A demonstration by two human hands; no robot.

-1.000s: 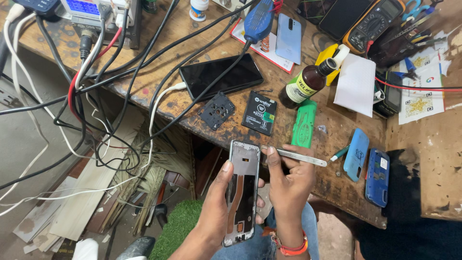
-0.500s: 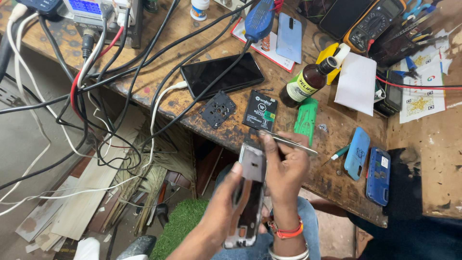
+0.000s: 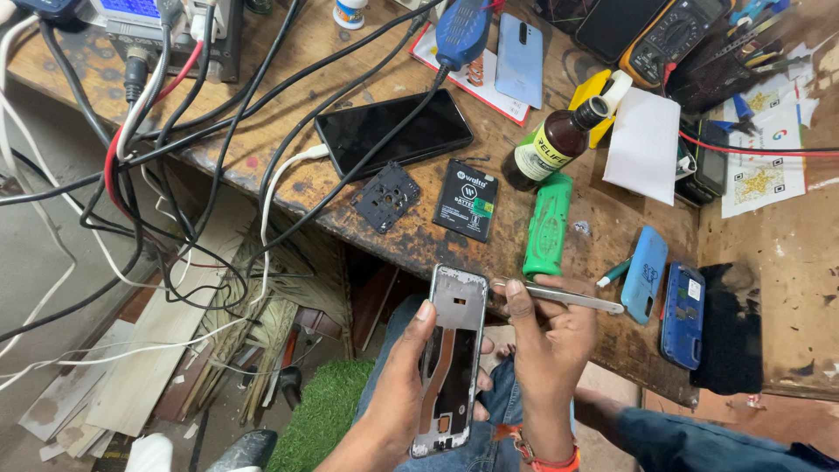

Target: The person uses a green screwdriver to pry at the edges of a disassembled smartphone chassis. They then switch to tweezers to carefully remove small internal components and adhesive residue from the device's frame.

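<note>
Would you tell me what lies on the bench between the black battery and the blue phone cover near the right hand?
In the head view, a green lighter lies between the black battery and the blue phone cover, beside the right hand, which holds metal tweezers.

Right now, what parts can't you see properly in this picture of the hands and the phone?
- Head view: the phone frame's left edge and back are hidden by the left hand.
- Head view: the tweezers' middle is covered by the right hand; their tips near the frame are too small to judge.
- Head view: the power supply is cut off by the top edge.
- Head view: both forearms leave the bottom edge.
</note>
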